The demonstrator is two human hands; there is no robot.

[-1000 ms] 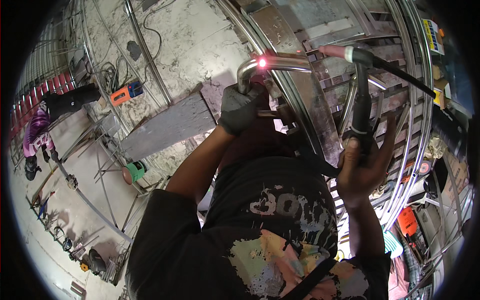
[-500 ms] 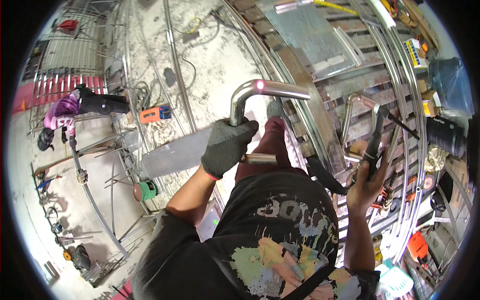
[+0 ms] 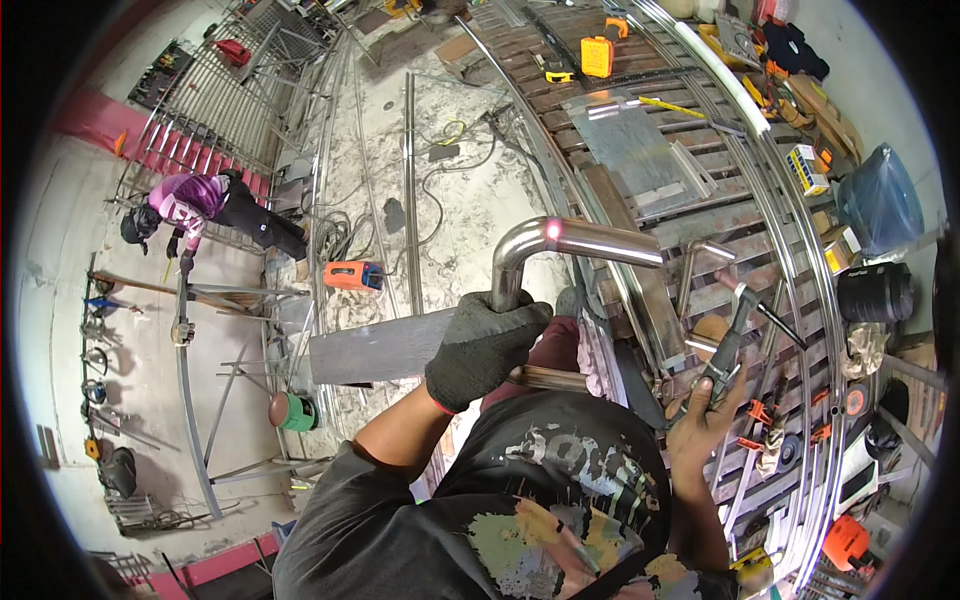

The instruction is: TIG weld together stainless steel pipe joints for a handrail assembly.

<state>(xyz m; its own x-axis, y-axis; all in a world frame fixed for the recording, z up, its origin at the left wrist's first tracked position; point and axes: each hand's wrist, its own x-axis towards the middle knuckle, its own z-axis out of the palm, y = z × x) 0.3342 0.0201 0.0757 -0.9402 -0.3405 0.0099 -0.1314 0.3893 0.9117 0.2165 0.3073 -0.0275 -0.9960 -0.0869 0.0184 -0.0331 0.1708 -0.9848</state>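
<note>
My left hand [image 3: 487, 345], in a dark grey glove, is closed around the lower leg of a bent shiny steel pipe [image 3: 600, 241]. The pipe rises from the fist and curves off to the right, with a bright pink spot of light on its bend. Another end of metal tube [image 3: 548, 379] shows below the glove, near my shirt. My bare right hand [image 3: 700, 418] grips a black-handled welding torch [image 3: 731, 345], tilted up and away from me. The torch head is apart from the pipe, over the slatted bench [image 3: 735, 240].
Long steel tubes [image 3: 790, 270] run along the bench's right side. Orange clamps [image 3: 757, 412] lie near my right hand. A flat grey metal bar [image 3: 375, 348] extends left of my glove. On the floor sit an orange box [image 3: 352, 275] and cables. A person [image 3: 215, 215] bends over metal frames at left.
The view has shifted, showing more of the far floor and bench. My right hand and the torch have come slightly nearer to me. My left hand keeps its hold on the pipe.
</note>
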